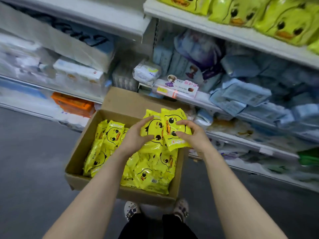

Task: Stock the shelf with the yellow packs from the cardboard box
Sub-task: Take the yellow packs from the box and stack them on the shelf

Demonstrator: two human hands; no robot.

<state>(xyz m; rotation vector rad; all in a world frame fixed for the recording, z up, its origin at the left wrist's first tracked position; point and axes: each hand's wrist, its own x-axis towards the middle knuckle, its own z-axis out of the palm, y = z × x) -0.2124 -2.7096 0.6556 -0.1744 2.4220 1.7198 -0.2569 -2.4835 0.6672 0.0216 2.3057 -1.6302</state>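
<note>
Nearest, both bare forearms reach forward and down over the cardboard box (81,149), which sits on the floor just ahead of the person's shoes (132,210). The left hand (136,137) and right hand (193,137) face each other, holding two yellow packs (155,128) upright between them above the box's far end. The fingers (146,119) of each hand curl over a pack's outer edge, thumb pressing its face. Many loose packs (148,173) lie in the box. This looks like the pick-up, with the carry next: raise the pair to the upper shelf (189,19) at far right and set it beside the matching shelved packs (283,23).
</note>
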